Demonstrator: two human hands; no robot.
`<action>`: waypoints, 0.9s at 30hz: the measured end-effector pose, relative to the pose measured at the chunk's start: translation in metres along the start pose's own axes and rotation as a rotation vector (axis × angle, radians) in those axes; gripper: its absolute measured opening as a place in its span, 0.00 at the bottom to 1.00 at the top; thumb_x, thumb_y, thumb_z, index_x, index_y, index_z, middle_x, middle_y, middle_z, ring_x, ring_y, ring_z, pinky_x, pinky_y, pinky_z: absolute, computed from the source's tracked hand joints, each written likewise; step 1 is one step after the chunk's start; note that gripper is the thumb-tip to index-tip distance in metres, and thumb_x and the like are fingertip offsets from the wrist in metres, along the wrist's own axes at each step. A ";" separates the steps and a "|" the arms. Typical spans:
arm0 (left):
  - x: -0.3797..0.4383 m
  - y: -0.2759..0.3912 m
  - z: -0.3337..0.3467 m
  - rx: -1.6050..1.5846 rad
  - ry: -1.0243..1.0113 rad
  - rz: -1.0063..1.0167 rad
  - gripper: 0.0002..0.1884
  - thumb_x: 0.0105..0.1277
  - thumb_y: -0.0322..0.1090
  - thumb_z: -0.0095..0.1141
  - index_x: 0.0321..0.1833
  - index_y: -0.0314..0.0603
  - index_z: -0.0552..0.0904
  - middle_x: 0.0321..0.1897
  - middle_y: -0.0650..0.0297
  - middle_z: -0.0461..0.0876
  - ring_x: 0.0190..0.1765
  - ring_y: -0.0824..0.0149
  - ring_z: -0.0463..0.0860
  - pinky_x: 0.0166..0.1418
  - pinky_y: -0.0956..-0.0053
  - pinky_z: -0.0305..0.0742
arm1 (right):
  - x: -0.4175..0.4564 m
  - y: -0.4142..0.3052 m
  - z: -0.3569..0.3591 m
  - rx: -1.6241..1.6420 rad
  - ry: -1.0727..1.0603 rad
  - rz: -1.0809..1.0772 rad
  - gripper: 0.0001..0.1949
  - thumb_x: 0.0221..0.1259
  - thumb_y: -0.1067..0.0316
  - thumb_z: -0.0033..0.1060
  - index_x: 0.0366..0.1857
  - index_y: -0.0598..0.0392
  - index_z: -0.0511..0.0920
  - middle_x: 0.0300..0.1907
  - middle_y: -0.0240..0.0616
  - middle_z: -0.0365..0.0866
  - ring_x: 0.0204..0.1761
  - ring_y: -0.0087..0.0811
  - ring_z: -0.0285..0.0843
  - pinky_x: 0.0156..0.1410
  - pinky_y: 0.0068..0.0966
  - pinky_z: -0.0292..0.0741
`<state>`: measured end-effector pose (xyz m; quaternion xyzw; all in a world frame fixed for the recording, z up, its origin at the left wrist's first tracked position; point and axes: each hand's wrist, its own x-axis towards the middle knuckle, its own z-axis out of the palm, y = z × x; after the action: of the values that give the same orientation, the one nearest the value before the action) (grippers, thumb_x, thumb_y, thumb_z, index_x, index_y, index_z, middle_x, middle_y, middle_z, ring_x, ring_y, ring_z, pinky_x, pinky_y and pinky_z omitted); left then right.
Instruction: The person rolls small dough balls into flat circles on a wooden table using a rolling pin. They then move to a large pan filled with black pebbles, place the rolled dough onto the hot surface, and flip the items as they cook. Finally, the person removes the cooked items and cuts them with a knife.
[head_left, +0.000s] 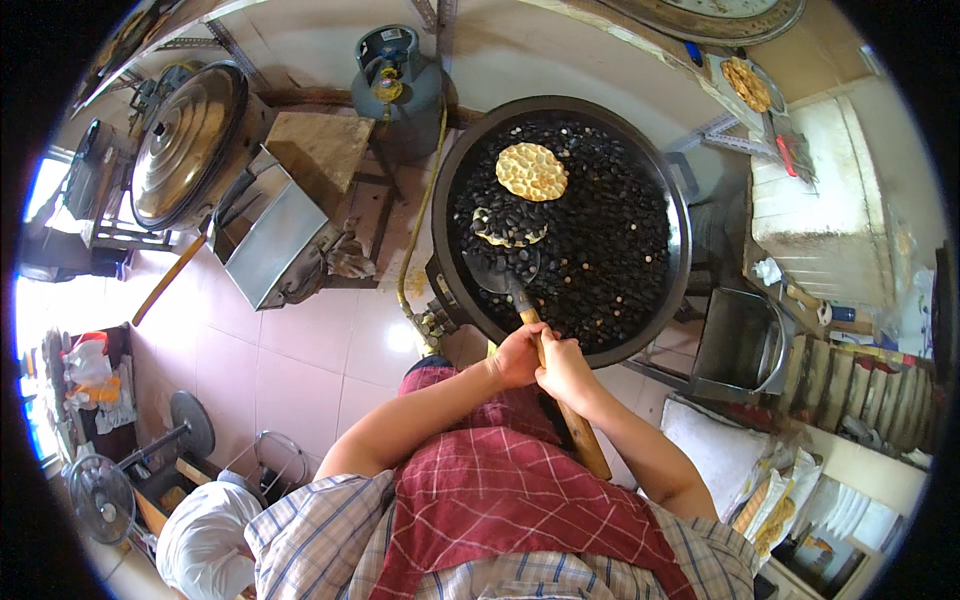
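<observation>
A wide black pan (681, 255) holds dark pebbles (600, 225). On the pebbles lies a dimpled, browned flatbread (532, 172). Nearer to me, a second flatbread (510, 240) is mostly covered by pebbles, with only parts of its edge showing. Just on my side of it, the metal blade of a shovel (489, 279) is partly in the pebbles. My left hand (516, 355) and my right hand (562, 369) both grip its wooden handle (581, 442), close together over the pan's near rim. The handle's end reaches back beside my red checked apron (487, 495).
A gas cylinder (397, 90) stands behind the pan, its yellow hose (420, 247) running down the left side. Left are a metal box (277, 225) and a big lidded pot (187, 142). A metal bin (739, 337) stands right. Someone in white (206, 532) is behind me, left.
</observation>
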<state>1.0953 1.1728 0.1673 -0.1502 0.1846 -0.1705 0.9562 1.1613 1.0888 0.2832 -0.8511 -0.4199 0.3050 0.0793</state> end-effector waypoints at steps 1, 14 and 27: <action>0.003 -0.004 0.001 -0.027 -0.048 -0.041 0.20 0.70 0.48 0.50 0.42 0.34 0.81 0.57 0.45 0.79 0.61 0.49 0.76 0.70 0.53 0.65 | -0.004 0.001 -0.004 -0.047 -0.007 0.003 0.35 0.45 0.77 0.59 0.63 0.79 0.62 0.28 0.61 0.81 0.32 0.50 0.85 0.35 0.36 0.83; -0.007 -0.019 0.081 0.875 0.491 -0.108 0.28 0.74 0.60 0.37 0.47 0.44 0.82 0.45 0.55 0.85 0.47 0.60 0.83 0.56 0.64 0.75 | -0.047 -0.014 -0.056 -0.489 -0.072 0.002 0.27 0.62 0.74 0.50 0.65 0.76 0.60 0.30 0.55 0.80 0.29 0.45 0.84 0.32 0.33 0.82; -0.012 0.095 0.102 2.793 0.905 0.772 0.20 0.49 0.34 0.68 0.44 0.38 0.76 0.46 0.54 0.73 0.53 0.54 0.74 0.55 0.60 0.68 | -0.120 0.049 -0.039 0.066 0.198 0.174 0.45 0.43 0.78 0.59 0.73 0.61 0.53 0.32 0.56 0.78 0.32 0.56 0.80 0.39 0.44 0.77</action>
<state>1.1519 1.2850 0.2283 0.9682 0.1760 0.0195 0.1768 1.1612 0.9708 0.3498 -0.9072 -0.3241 0.2389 0.1217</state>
